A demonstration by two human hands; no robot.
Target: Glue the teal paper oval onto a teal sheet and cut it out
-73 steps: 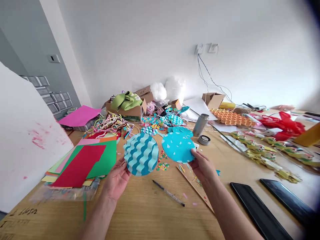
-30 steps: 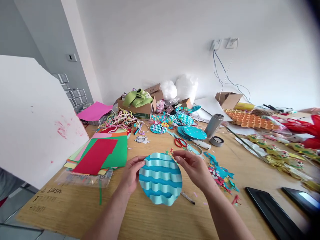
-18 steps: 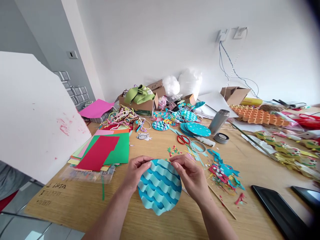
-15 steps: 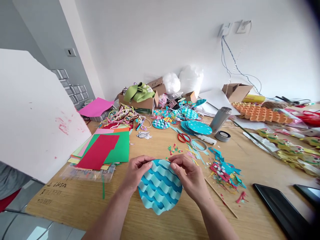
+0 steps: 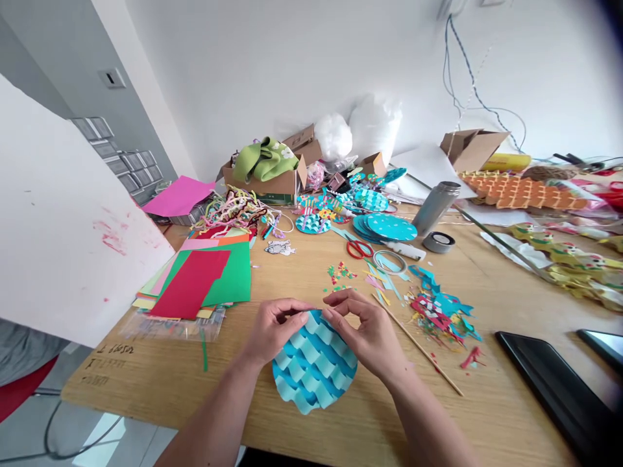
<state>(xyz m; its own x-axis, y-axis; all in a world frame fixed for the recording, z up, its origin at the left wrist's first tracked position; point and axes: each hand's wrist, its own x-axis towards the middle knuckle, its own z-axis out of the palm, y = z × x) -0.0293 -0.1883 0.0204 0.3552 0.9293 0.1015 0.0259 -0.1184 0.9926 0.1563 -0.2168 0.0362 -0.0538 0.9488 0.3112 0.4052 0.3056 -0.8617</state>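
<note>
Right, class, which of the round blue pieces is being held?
The wavy-striped disc between the left hand and right hand, both gripping its far edge. The others, including the stacked discs beside the grey bottle, lie farther back, untouched.

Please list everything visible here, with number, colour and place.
wavy disc: 1, blue, front centre
disc stack: 1, blue, centre
paper sheets: several, mixed, left
yarn pile: 1, mixed, left
cloth: 1, green, back
boxes: several, brown, back
craft pieces: uncountable, mixed, back
fish cutout: 1, white, centre
scissors: 1, red, centre
tape roll: 1, pale, centre
flask: 1, silver, right
stick: 1, tan, right
paper scraps: many, mixed, right
egg tray: 1, orange, right
flat objects: 2, black, right
table: 1, brown, underneath
left hand: 1, bare, wavy disc rim
right hand: 1, bare, wavy disc rim
</note>
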